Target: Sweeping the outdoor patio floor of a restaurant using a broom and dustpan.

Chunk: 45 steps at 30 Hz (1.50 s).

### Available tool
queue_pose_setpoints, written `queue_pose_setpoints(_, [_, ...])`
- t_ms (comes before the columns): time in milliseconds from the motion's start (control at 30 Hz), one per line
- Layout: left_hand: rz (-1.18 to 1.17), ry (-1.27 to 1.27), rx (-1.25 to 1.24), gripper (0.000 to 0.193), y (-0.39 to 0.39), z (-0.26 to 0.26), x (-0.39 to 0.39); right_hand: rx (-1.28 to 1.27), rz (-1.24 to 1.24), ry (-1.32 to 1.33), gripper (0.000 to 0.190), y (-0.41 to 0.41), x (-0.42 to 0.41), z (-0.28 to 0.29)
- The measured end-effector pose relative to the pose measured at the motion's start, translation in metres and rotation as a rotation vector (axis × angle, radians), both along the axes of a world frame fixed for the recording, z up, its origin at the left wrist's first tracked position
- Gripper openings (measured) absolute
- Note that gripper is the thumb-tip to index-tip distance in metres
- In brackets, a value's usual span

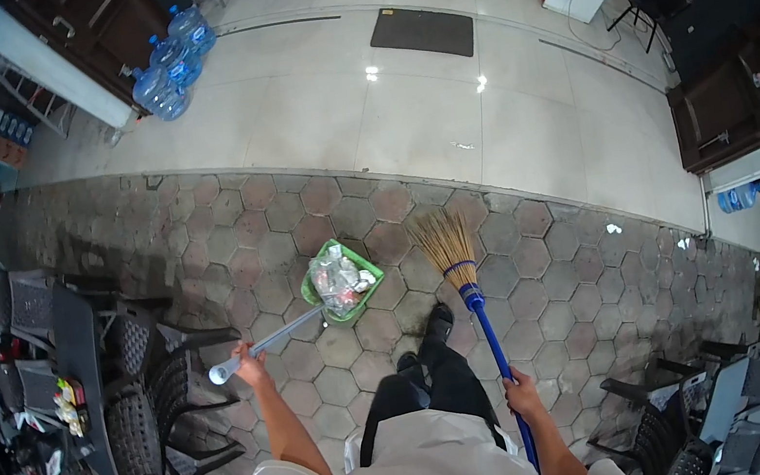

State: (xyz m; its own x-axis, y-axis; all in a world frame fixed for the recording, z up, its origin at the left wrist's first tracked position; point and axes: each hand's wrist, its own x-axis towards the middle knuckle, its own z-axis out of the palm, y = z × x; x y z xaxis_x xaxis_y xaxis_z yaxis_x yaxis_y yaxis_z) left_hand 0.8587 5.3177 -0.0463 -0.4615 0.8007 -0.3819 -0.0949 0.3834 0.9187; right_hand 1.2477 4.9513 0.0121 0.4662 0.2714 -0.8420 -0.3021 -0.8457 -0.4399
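My left hand (250, 366) grips the pale tubular handle of a green dustpan (369, 273) near its upper end. Crumpled clear plastic and other litter (338, 280) fill the pan, which is ahead of my feet over the hexagonal pavers. In my right hand (521, 392) is the blue handle of a broom (499, 345). Its straw bristles (446, 238) fan out away from me, right of the dustpan and apart from it. Small white scraps (614, 229) lie on the pavers farther right.
A raised tiled floor (332, 112) with a dark mat (422, 33) lies ahead. Large blue water bottles (161, 93) stand by the door at left. Woven chairs (132, 429) surround a dark table (89, 384) at left; more chairs (656, 432) stand at lower right.
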Motion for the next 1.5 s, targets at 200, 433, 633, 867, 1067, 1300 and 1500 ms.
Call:
queue_pose_setpoints(200, [-0.038,0.01,0.052,0.015,0.087,0.024,0.004,-0.01,0.134,-0.17,0.045,0.055,0.011,0.003])
queue_pose_setpoints(433, [-0.317,0.058,0.037,0.014,0.205,0.006,0.025,-0.025,-0.022,-0.11,0.042,0.127,-0.022,0.025])
queue_pose_setpoints(633, [-0.498,-0.079,0.062,0.012,0.297,-0.055,0.05,-0.107,-0.189,-0.094,0.047,0.205,-0.112,0.025])
queue_pose_setpoints(867, [-0.775,0.142,0.027,0.019,0.344,-0.078,0.106,-0.198,-0.092,-0.517,0.047,0.249,-0.186,-0.029])
queue_pose_setpoints(1067, [-0.915,0.337,-0.029,0.028,0.353,-0.063,0.151,-0.234,-0.028,-0.434,0.045,0.323,-0.239,-0.062])
queue_pose_setpoints(1300, [-0.973,0.374,0.124,0.025,0.364,-0.051,0.157,-0.077,-0.231,-0.146,0.048,0.332,-0.291,0.041])
queue_pose_setpoints(1500, [-0.99,0.348,0.19,0.024,0.363,-0.054,0.155,-0.242,-0.119,-0.384,0.045,0.342,-0.263,-0.022])
